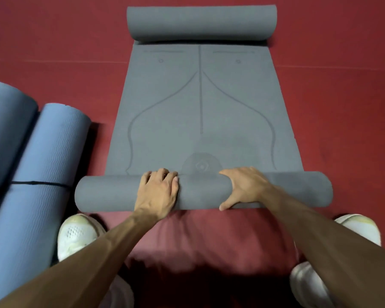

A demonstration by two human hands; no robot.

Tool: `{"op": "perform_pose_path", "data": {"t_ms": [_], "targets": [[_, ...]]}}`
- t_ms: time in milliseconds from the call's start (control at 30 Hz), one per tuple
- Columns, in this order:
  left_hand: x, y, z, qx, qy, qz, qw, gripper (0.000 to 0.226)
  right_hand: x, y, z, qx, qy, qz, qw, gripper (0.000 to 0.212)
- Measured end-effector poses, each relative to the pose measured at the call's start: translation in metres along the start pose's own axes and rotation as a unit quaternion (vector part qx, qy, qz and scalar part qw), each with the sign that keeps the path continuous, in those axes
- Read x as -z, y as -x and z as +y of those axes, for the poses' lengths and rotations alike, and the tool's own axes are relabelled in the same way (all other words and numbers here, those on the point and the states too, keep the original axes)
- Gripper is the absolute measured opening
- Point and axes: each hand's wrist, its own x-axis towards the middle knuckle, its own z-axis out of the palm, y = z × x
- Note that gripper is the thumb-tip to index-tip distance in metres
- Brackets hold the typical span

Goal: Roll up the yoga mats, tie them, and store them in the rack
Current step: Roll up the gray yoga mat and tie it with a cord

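Far left of the fingers: two blue mats (53, 163), rolled, side by side and touching. A black strap (38, 182) crosses them, so they look tied and waiting for a rack; no rack in view.

Left hand (158, 192): fingers curled over the top of the roll (111, 192), tips at its far edge, gripping it. This roll is the near end of the grey mat (200, 112) and lies crosswise under both palms. The flat part runs away beyond the fingertips on the red floor (342, 85). Well beyond the fingers, the far end turns up into a loose far curl (200, 23), probably set that way by storage.

Right hand (245, 187): fingers wrapped over the far side, thumb spread down the near side, clasping the roll.

The hands sit either side of the middle, likely to keep the roll even and tight. White shoes (360, 227) stand behind the roll, outside the wrists.

Judgement: rolling is at an early stage; tying and storing not yet done.
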Motion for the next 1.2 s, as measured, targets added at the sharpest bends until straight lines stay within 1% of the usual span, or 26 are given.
{"op": "perform_pose_path", "data": {"t_ms": [67, 133, 200, 300, 400, 500, 567, 633, 667, 733, 833, 900, 1100, 1167, 1200], "targets": [[-0.004, 0.017, 0.006, 0.02, -0.03, 0.011, 0.999, 0.049, -0.003, 0.006, -0.003, 0.005, -0.012, -0.022, 1.0, 0.098], [-0.007, 0.026, 0.01, 0.024, -0.049, 0.013, 0.998, 0.047, -0.005, 0.01, -0.005, 0.005, -0.018, -0.03, 0.999, 0.1], [-0.007, 0.027, 0.007, -0.004, -0.067, 0.004, 0.998, 0.048, -0.008, 0.011, -0.005, 0.005, -0.021, -0.03, 0.999, 0.099], [-0.006, 0.018, -0.002, -0.046, -0.085, -0.03, 0.995, 0.05, -0.009, 0.005, -0.003, 0.004, -0.027, -0.038, 0.999, 0.1], [-0.006, 0.008, -0.003, -0.036, -0.078, -0.053, 0.995, 0.055, -0.01, 0.003, -0.001, 0.01, -0.051, -0.029, 0.998, 0.107], [-0.012, 0.0, -0.003, -0.017, -0.061, -0.051, 0.997, 0.062, -0.018, 0.007, 0.005, 0.023, -0.051, 0.027, 0.998, 0.104], [-0.013, -0.004, -0.004, -0.01, -0.053, -0.041, 0.998, 0.064, -0.025, 0.012, 0.006, 0.036, -0.01, 0.065, 0.997, 0.102], [-0.012, -0.008, -0.004, -0.004, -0.047, -0.051, 0.998, 0.062, -0.035, 0.015, 0.006, 0.043, 0.024, 0.116, 0.992, 0.103], [-0.012, -0.011, -0.004, 0.002, -0.042, -0.062, 0.997, 0.058, -0.041, 0.016, 0.006, 0.048, 0.031, 0.154, 0.986, 0.101], [-0.011, -0.022, -0.005, 0.013, -0.021, -0.086, 0.996, 0.047, -0.052, 0.018, 0.006, 0.06, 0.046, 0.241, 0.968, 0.089], [-0.006, -0.043, -0.008, 0.036, 0.019, -0.118, 0.992, 0.044, -0.066, 0.019, 0.001, 0.063, 0.059, 0.328, 0.941, 0.074], [-0.006, -0.053, -0.011, 0.046, 0.031, -0.125, 0.991, 0.043, -0.075, 0.021, -0.004, 0.063, 0.068, 0.348, 0.933, 0.073], [-0.002, -0.074, -0.014, 0.058, 0.07, -0.12, 0.989, 0.042, -0.071, 0.009, -0.004, 0.05, 0.098, 0.356, 0.928, 0.081], [-0.001, -0.084, -0.016, 0.055, 0.085, -0.136, 0.986, 0.041, -0.064, 0.001, -0.002, 0.052, 0.109, 0.35, 0.929, 0.091], [-0.001, -0.089, -0.018, 0.057, 0.091, -0.145, 0.984, 0.041, -0.061, -0.002, 0.0, 0.057, 0.119, 0.339, 0.931, 0.101]]}}
